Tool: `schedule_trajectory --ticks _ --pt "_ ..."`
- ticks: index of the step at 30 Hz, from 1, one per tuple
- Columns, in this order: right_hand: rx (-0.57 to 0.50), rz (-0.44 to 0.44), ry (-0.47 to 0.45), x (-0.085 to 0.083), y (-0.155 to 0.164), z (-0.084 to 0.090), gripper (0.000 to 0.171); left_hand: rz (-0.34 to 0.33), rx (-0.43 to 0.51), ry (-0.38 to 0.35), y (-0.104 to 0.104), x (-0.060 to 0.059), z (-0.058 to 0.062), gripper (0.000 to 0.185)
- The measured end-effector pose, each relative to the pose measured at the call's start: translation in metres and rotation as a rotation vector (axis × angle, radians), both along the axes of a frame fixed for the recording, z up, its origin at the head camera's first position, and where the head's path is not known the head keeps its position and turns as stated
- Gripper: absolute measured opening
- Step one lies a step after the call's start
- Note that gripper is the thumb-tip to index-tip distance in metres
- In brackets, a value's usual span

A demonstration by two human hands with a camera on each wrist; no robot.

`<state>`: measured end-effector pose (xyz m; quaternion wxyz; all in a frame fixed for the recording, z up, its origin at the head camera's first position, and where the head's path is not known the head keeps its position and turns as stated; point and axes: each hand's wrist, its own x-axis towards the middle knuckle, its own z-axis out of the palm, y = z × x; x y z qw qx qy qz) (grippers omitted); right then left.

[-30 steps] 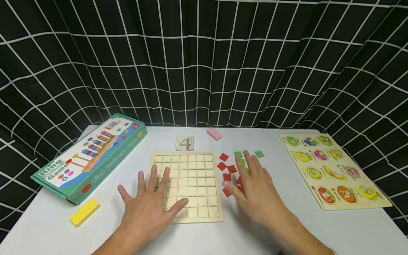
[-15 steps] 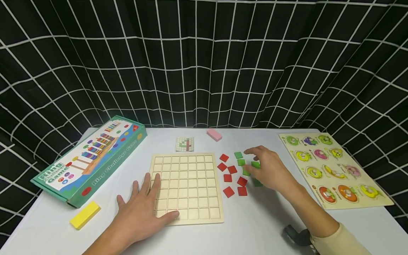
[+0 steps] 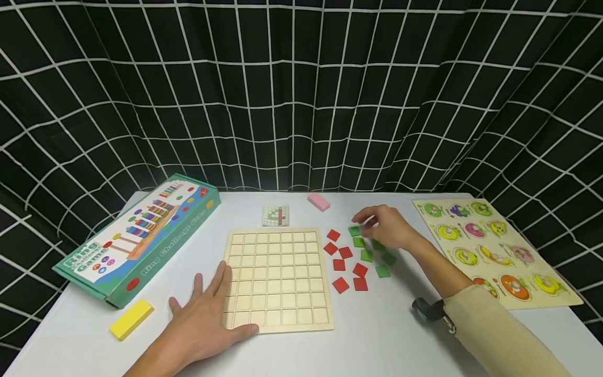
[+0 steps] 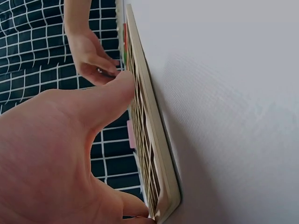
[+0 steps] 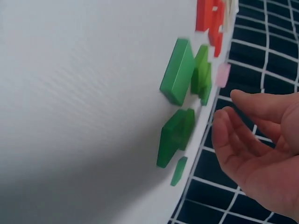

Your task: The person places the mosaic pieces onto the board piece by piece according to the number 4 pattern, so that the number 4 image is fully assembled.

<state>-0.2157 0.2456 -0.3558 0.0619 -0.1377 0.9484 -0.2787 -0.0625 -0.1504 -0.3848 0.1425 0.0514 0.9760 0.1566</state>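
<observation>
My left hand lies spread at the near left corner of a wooden grid board, with thumb and fingers along its rim. The left wrist view shows that thumb over the board's edge. Over the far end of several square green tiles hovers my right hand, fingers bent loosely. Its thumb and fingertips stand apart with nothing between them in the right wrist view, above the green tiles. Several red tiles lie loose between the board and the green ones.
A small card with a coloured grid pattern lies behind the board, beside a pink block. On the left are a green game box and a yellow block. A fruit puzzle board lies at the right.
My right hand has lifted from over the tiles and moved right and back, its fingers bending. My left hand has slid left, off the grid squares to the board's edge.
</observation>
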Motion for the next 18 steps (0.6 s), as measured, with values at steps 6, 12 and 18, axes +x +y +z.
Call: schedule_trajectory --ticks 6,12,18 --pt "0.024 0.014 -0.038 -0.018 0.002 -0.007 0.032 0.002 -0.005 -0.007 -0.002 0.0 -0.001 0.136" --pt "0.027 0.04 -0.077 -0.027 0.002 -0.012 0.03 0.001 -0.015 0.004 -0.003 0.0 -0.003 0.135" --pt "0.014 0.053 -0.081 -0.03 0.006 -0.016 0.029 0.0 -0.027 0.015 -0.002 -0.001 -0.003 0.134"
